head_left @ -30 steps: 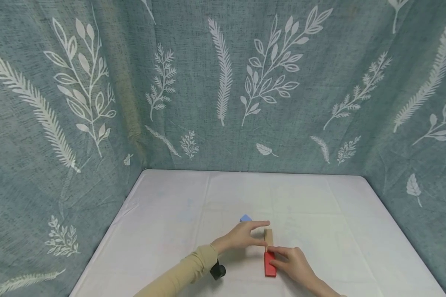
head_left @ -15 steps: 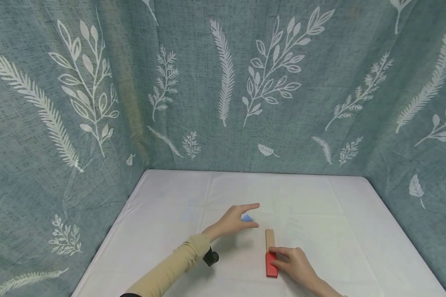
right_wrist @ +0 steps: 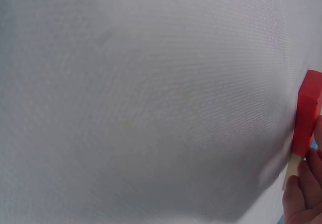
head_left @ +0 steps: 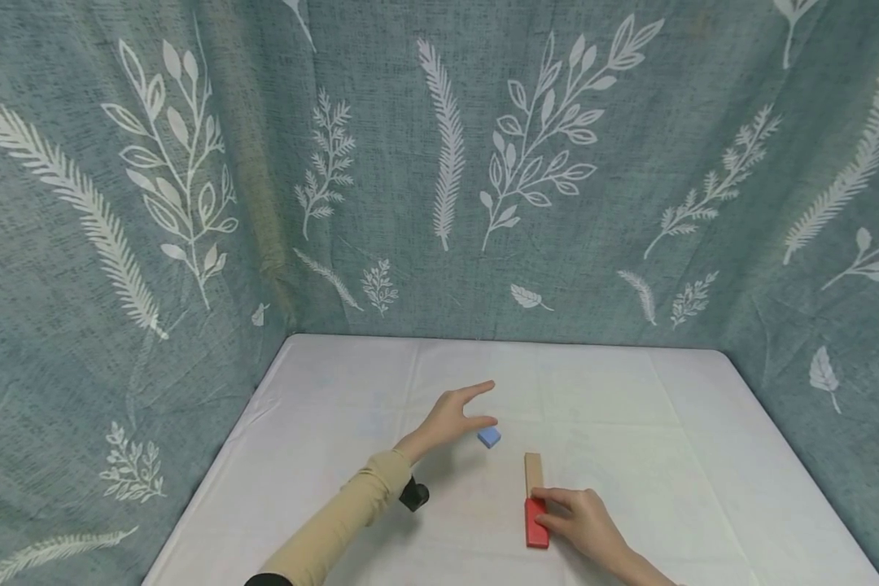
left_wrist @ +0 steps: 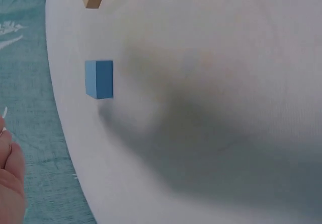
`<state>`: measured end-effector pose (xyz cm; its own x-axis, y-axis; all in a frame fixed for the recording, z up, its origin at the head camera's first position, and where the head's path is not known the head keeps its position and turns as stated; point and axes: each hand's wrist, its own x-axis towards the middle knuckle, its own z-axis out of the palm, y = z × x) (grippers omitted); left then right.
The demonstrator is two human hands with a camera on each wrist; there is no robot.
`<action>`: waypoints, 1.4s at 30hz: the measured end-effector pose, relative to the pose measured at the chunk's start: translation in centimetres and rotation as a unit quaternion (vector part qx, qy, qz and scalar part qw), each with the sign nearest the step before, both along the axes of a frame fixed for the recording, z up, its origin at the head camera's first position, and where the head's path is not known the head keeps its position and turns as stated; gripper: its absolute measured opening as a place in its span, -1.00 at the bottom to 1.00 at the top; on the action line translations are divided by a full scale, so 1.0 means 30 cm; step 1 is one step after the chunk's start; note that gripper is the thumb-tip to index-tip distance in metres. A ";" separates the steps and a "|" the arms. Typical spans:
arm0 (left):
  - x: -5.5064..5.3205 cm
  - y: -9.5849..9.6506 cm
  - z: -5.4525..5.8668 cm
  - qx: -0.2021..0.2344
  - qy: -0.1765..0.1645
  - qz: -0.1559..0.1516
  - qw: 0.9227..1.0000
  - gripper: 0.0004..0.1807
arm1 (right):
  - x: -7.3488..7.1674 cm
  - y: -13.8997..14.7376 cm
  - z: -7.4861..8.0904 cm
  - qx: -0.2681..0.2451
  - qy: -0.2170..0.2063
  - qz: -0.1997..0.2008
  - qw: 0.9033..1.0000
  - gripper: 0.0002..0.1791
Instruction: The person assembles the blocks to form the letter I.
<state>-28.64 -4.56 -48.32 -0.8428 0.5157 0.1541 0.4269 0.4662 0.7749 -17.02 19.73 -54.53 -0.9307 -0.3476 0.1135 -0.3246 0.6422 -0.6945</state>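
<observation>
My left hand (head_left: 445,417) hangs above the table with thumb and fingers spread apart and nothing between them. Its thumb tip is just beyond a small blue block (head_left: 489,438), which rests on the cloth; the left wrist view shows this blue block (left_wrist: 100,79) apart from the fingers. My right hand (head_left: 584,521) holds a red rectangular block (head_left: 536,529) between thumb and fingers. End to end with the red block lies a narrow plain wooden block (head_left: 533,472), its near end partly hidden by my fingertips. In the right wrist view the red block (right_wrist: 306,116) appears at the right edge.
A white cloth covers the table (head_left: 674,472). Green curtains (head_left: 381,163) with white leaf prints hang behind it and along both sides. A black device (head_left: 414,494) sits at my left wrist.
My left hand has moved away from the wooden block, up and leftward past the blue block, which is now uncovered. The right hand stays at the red block.
</observation>
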 end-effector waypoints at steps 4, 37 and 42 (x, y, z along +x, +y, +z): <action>-0.006 0.009 -0.030 0.010 -0.006 0.022 1.000 -0.34 | -0.001 0.002 0.000 0.001 0.009 0.001 1.000 -0.62; 0.074 0.072 -0.222 0.015 0.007 0.156 0.988 -0.48 | 0.000 0.009 -0.008 0.000 0.017 0.009 1.000 -0.63; 0.078 0.085 -0.238 0.020 0.027 0.183 0.983 -0.51 | 0.001 0.010 -0.006 0.001 0.016 0.007 1.000 -0.63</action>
